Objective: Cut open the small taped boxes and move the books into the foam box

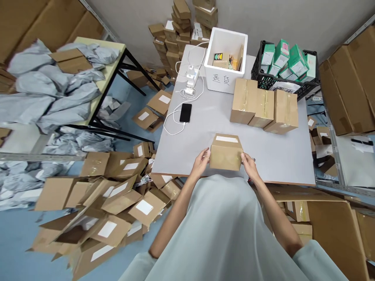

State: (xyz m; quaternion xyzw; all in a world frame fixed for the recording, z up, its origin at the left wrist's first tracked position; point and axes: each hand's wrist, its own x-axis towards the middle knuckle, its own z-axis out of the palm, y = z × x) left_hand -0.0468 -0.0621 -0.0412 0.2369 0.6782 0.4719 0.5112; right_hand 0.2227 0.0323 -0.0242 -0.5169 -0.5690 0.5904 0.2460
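Note:
Between my two hands is a small cardboard box [226,155] with a white label on its top face, at the front edge of the grey table [205,152]. My left hand [201,162] presses against its left side, fingers closed on it. On the opposite side my right hand [249,166] grips the box's right edge; a ring shows on one finger. Behind and to the right stand three taped cardboard boxes [263,103] side by side. A black phone [185,113] lies to the left, plugged into a white cable.
At the table's back are a white foam box [225,82] with packages inside and a black crate [306,88] of green cartons. A white power strip [192,76] lies left. Opened boxes [117,197] cover the floor; grey bags [67,86] fill a side table. A large carton [331,234] stands right.

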